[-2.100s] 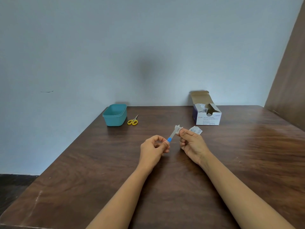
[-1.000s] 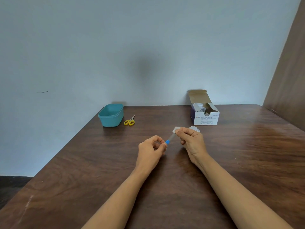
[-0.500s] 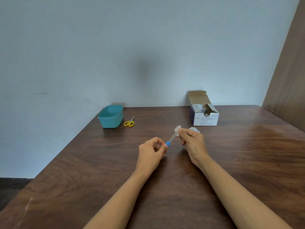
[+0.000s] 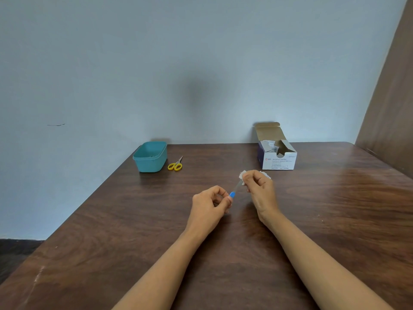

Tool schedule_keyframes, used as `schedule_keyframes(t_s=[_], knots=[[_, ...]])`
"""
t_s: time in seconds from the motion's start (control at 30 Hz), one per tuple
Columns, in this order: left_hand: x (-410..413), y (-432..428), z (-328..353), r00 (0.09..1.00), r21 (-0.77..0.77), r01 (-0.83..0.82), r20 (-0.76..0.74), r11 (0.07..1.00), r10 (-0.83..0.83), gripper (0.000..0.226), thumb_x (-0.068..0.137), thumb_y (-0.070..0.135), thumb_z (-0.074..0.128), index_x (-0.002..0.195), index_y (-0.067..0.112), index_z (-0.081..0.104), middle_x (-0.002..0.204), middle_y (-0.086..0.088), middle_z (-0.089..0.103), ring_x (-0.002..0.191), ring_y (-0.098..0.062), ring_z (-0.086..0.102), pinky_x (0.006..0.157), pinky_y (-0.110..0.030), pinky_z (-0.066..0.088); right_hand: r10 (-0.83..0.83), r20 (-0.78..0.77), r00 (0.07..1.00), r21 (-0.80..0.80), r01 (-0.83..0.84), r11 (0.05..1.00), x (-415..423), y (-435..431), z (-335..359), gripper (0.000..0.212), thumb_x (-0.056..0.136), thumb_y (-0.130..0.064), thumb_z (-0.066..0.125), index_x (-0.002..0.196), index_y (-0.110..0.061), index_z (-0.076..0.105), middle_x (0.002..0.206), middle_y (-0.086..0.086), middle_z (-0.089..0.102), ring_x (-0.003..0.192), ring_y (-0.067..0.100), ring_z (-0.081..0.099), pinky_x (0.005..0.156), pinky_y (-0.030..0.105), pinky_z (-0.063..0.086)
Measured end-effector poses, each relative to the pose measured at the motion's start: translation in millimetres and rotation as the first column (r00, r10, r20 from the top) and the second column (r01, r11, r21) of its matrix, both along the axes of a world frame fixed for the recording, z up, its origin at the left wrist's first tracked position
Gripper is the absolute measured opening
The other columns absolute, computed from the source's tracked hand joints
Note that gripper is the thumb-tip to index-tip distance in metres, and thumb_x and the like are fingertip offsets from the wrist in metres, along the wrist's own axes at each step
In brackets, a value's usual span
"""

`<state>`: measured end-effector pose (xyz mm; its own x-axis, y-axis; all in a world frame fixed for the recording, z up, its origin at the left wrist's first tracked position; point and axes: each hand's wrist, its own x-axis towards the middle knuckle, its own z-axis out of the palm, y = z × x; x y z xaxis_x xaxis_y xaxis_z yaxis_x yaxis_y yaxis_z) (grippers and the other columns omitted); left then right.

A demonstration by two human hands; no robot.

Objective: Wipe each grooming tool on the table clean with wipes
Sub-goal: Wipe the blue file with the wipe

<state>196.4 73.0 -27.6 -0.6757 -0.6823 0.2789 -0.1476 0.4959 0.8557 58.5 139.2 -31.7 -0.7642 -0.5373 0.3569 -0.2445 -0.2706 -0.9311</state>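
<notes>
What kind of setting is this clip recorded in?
Probably a plain indoor room, home or office unclear: a wooden table against a blank pale wall, with a box of alcohol swabs, a teal tub and yellow-handled scissors on it.

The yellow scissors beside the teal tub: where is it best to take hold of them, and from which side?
Probably by the yellow loops of the scissors, coming from above on the near side. They lie flat on the table, closed, loops toward the person, blades pointing away. The tub stands close on their left, crowding that side.
</notes>
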Motion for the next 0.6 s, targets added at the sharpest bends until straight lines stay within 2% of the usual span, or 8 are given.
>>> schedule_keyframes(t_s=[0.13,0.2,0.3,0.37,0.43,0.53,0.6], knots=[[0.1,0.9,0.8,1.000,-0.031,0.019,0.013,0.999,-0.019,0.005,0.088,0.022,0.067,0.083,0.020,0.066,0.073,0.002,0.072,0.065,-0.005,0.068,0.070,-0.026,0.059,-0.083,-0.161,0.983,0.040,0.091,0.995,0.5,0.5,-1.2,0.025,0.094,-0.013,0.055,0.073,-0.004,0.064,0.072,0.011,0.061,0.069,0.008,0.048,0.059,0.015,0.037],[0.2,1.3,0.3,1.000,-0.030,0.017,0.019,0.999,-0.017,0.005,0.088,0.022,0.067,0.084,0.020,0.066,0.073,0.002,0.072,0.065,-0.004,0.068,0.069,-0.024,0.059,-0.095,-0.149,0.984,0.046,0.103,0.994,-0.3,1.4,-1.2,0.023,0.093,-0.015,0.058,0.076,-0.002,0.067,0.074,0.009,0.065,0.069,0.008,0.051,0.061,0.014,0.039],[0.5,-0.8,0.5,1.000,0.008,-0.021,-0.011,1.000,0.021,0.003,0.088,0.020,0.067,0.085,0.018,0.067,0.073,0.003,0.072,0.066,-0.006,0.069,0.069,-0.024,0.059,-0.034,0.059,0.998,0.018,0.033,0.999,1.7,2.3,1.8,0.015,0.090,-0.014,0.064,0.076,-0.009,0.070,0.060,-0.012,0.063,0.060,0.000,0.051,0.060,0.013,0.041],[0.8,-1.3,1.4,0.999,0.018,-0.040,-0.029,0.999,0.041,0.003,0.088,0.018,0.066,0.087,0.016,0.067,0.073,0.003,0.072,0.066,-0.008,0.069,0.069,-0.024,0.059,0.059,0.257,0.964,-0.049,-0.048,0.998,5.7,2.5,4.7,0.010,0.086,-0.012,0.067,0.079,-0.007,0.071,0.055,-0.011,0.060,0.054,0.005,0.043,0.056,0.019,0.038],[0.7,-0.2,2.3,0.998,0.024,-0.046,-0.052,0.999,0.047,0.004,0.089,0.018,0.065,0.089,0.015,0.067,0.073,0.002,0.073,0.066,-0.009,0.069,0.068,-0.022,0.058,0.131,0.379,0.916,-0.088,-0.105,0.991,10.7,3.5,7.9,0.007,0.084,-0.009,0.069,0.079,-0.006,0.072,0.059,-0.002,0.061,0.054,0.009,0.039,0.054,0.022,0.037],[-0.2,1.1,2.5,0.994,0.034,-0.053,-0.092,0.998,0.056,0.005,0.089,0.017,0.064,0.089,0.013,0.067,0.073,0.001,0.073,0.065,-0.008,0.069,0.065,-0.019,0.056,0.200,0.429,0.881,-0.060,-0.193,0.979,18.9,5.2,10.5,0.007,0.082,-0.008,0.070,0.077,-0.008,0.074,0.063,0.004,0.060,0.052,0.008,0.039,0.052,0.022,0.036],[-0.7,0.2,2.2,0.991,0.037,-0.066,-0.117,0.997,0.070,0.004,0.089,0.016,0.064,0.089,0.012,0.066,0.072,0.000,0.073,0.064,-0.008,0.069,0.064,-0.018,0.055,0.198,0.355,0.914,-0.002,-0.211,0.977,23.2,5.3,10.0,0.011,0.081,-0.010,0.072,0.071,-0.013,0.075,0.061,0.004,0.058,0.050,0.008,0.037,0.049,0.020,0.034]])
